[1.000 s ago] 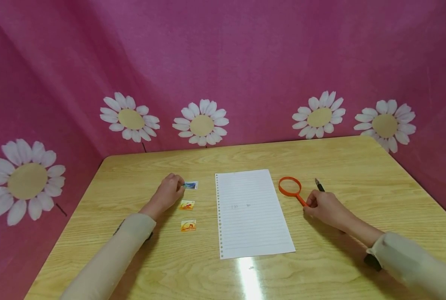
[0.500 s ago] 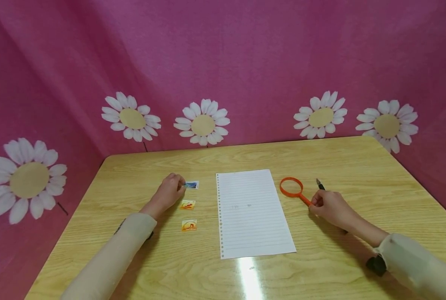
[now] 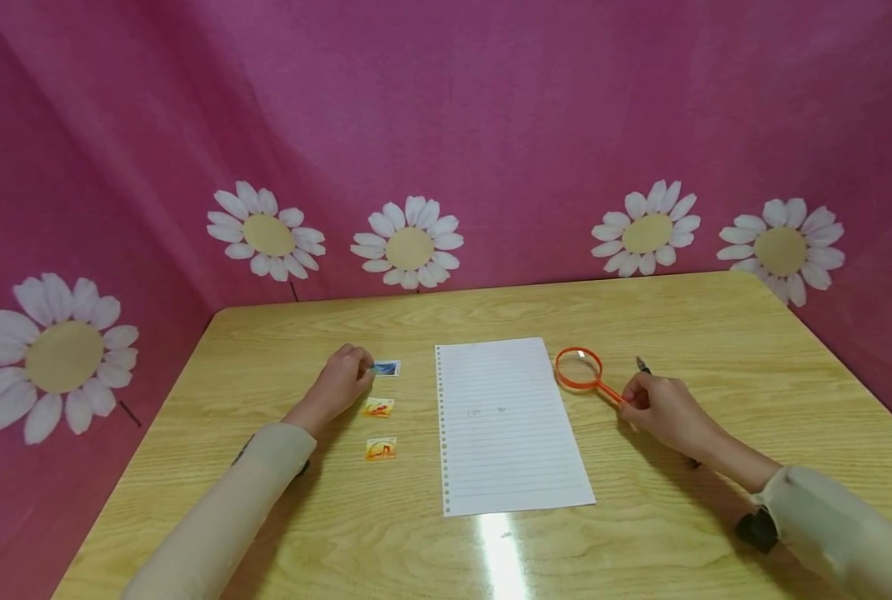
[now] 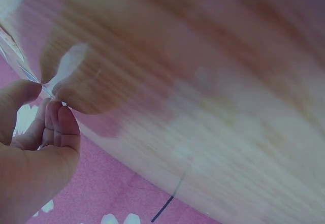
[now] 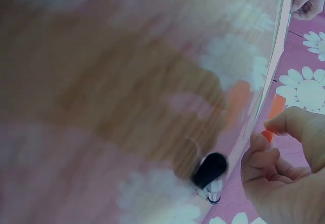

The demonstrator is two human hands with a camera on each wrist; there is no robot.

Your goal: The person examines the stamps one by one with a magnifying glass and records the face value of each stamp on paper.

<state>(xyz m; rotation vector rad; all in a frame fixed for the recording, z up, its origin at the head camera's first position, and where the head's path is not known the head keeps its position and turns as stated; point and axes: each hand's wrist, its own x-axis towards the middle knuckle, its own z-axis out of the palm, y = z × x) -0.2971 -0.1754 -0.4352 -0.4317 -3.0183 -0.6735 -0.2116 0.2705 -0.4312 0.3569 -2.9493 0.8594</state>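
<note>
At the left of the head view, my left hand point(image 3: 335, 385) pinches the left edge of a blue stamp point(image 3: 389, 368) on the table. The left wrist view shows thumb and fingertips meeting on a thin pale edge. My right hand point(image 3: 667, 408) holds an orange-rimmed magnifying glass between thumb and fingers by its handle point(image 3: 608, 392); a glint shows in its lens. From the right wrist, the orange handle point(image 5: 277, 108) sticks out past the thumb. Under the right hand lies a dark pen point(image 3: 643, 365), its metal nib pointing away and its middle hidden.
Two yellow-orange stamps, one nearer the blue one point(image 3: 379, 407) and one closer to me point(image 3: 381, 449), lie in a column. Lined paper point(image 3: 517, 458) with faint handwriting lies mid-table. Behind the wooden table point(image 3: 491, 308) hangs a pink daisy-patterned cloth point(image 3: 521, 150).
My right hand has shifted slightly up and right, then tilted the magnifying glass, its ring now closer to the paper. The left hand stays on the blue stamp; the view has drifted a little.
</note>
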